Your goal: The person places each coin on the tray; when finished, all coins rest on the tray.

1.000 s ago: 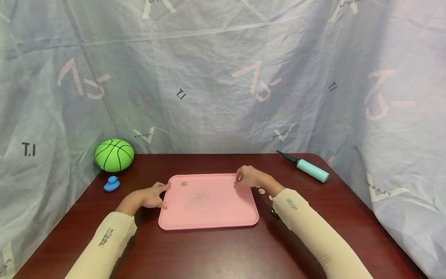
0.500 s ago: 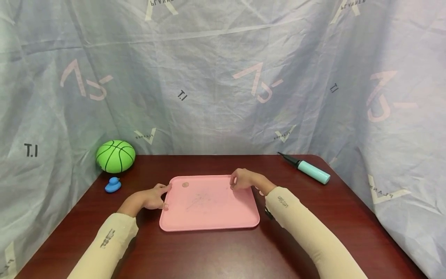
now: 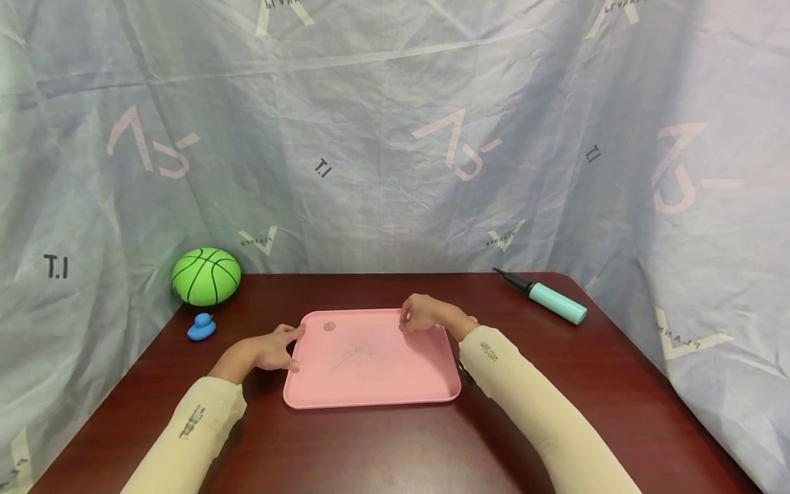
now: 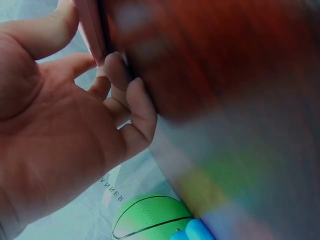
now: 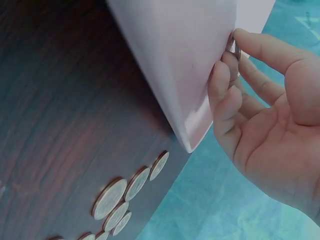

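A pink tray [image 3: 382,384] lies on the dark red table. My left hand [image 3: 271,348] holds its left rim, with thumb and index finger on the rim; in the left wrist view other fingers [image 4: 141,107] curl beside the tray's edge. Over the tray's far right part, my right hand [image 3: 422,313] pinches a coin [image 5: 236,47] between thumb and fingertips, low near the tray floor. Another coin [image 3: 330,326] lies flat in the tray's far left corner. Several coins [image 5: 109,198] lie on the table to the right of the tray, mostly hidden by my right arm in the head view.
A green ball [image 3: 206,276] with basketball lines and a blue toy duck [image 3: 201,327] stand at the table's far left. A turquoise and black hand pump [image 3: 557,302] lies at the far right. A grey cloth [image 3: 382,206] hangs behind and at both sides.
My right hand has moved left over the tray, from near its right rim further inward, with the coin between its fingers. The left hand has stayed on the left rim.
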Demonstrator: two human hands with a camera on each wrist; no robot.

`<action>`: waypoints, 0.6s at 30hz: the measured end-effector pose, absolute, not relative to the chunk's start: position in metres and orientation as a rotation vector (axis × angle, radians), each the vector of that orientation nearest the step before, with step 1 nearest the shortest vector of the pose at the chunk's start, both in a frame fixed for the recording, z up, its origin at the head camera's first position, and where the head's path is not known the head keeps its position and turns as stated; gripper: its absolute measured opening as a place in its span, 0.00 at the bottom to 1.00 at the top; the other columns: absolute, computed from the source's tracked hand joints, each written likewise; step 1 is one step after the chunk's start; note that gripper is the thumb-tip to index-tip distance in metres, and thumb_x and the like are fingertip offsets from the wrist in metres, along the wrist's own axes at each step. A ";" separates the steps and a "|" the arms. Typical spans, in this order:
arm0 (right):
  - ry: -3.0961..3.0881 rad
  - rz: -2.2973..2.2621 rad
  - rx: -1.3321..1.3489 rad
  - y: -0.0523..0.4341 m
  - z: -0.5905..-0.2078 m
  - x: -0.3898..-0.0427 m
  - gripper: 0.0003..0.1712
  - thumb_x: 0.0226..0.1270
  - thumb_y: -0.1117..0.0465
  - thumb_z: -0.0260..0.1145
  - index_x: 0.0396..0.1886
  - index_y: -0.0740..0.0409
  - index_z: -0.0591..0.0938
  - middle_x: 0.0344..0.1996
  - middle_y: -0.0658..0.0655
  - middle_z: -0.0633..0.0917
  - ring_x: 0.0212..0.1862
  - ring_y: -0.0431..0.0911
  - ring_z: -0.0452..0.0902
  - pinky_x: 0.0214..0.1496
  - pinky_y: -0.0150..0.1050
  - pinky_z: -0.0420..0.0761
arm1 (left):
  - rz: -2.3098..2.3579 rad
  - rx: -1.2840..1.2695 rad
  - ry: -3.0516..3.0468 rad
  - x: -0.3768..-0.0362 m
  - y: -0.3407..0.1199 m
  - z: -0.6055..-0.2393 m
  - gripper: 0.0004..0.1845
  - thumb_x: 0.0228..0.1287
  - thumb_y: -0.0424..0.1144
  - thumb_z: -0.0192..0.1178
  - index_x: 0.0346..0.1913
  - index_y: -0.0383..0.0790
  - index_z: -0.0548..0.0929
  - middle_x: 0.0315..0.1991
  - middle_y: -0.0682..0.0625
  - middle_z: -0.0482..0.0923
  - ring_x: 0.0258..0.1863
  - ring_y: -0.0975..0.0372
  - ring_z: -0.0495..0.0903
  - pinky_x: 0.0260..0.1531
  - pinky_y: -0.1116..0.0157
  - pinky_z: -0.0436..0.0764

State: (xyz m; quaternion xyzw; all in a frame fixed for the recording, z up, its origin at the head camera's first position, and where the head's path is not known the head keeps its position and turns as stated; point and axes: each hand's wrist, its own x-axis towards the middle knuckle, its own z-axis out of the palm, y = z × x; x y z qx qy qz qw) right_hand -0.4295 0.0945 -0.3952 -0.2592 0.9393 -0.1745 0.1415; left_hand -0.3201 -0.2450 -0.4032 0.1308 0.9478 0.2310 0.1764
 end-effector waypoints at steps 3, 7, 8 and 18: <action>2.734 -0.522 -0.780 0.093 -0.395 -0.431 0.06 0.57 0.59 0.75 0.34 0.54 0.87 0.25 0.46 0.82 0.29 0.39 0.72 0.34 0.33 0.73 | 0.648 0.391 2.685 -0.321 -0.245 -0.403 0.48 0.58 0.36 0.67 0.76 0.28 0.53 0.69 0.28 0.52 0.68 0.38 0.60 0.64 0.45 0.62; 2.757 -0.513 -0.813 0.091 -0.396 -0.432 0.05 0.58 0.59 0.74 0.33 0.53 0.88 0.27 0.45 0.84 0.31 0.38 0.74 0.36 0.34 0.74 | 0.659 0.399 2.674 -0.321 -0.245 -0.402 0.48 0.58 0.36 0.67 0.76 0.28 0.52 0.69 0.28 0.52 0.69 0.39 0.59 0.64 0.45 0.62; 2.761 -0.507 -0.821 0.090 -0.396 -0.432 0.05 0.58 0.59 0.74 0.34 0.53 0.88 0.27 0.45 0.84 0.31 0.38 0.75 0.37 0.34 0.75 | 0.659 0.404 2.673 -0.321 -0.245 -0.402 0.48 0.58 0.36 0.67 0.76 0.28 0.52 0.69 0.28 0.52 0.68 0.39 0.59 0.64 0.45 0.62; 2.780 -0.422 -0.832 0.077 -0.396 -0.433 0.04 0.60 0.58 0.73 0.34 0.50 0.88 0.28 0.45 0.84 0.33 0.40 0.75 0.38 0.35 0.74 | 0.669 0.368 2.663 -0.320 -0.244 -0.401 0.48 0.58 0.35 0.68 0.77 0.29 0.52 0.69 0.28 0.51 0.68 0.38 0.59 0.65 0.45 0.61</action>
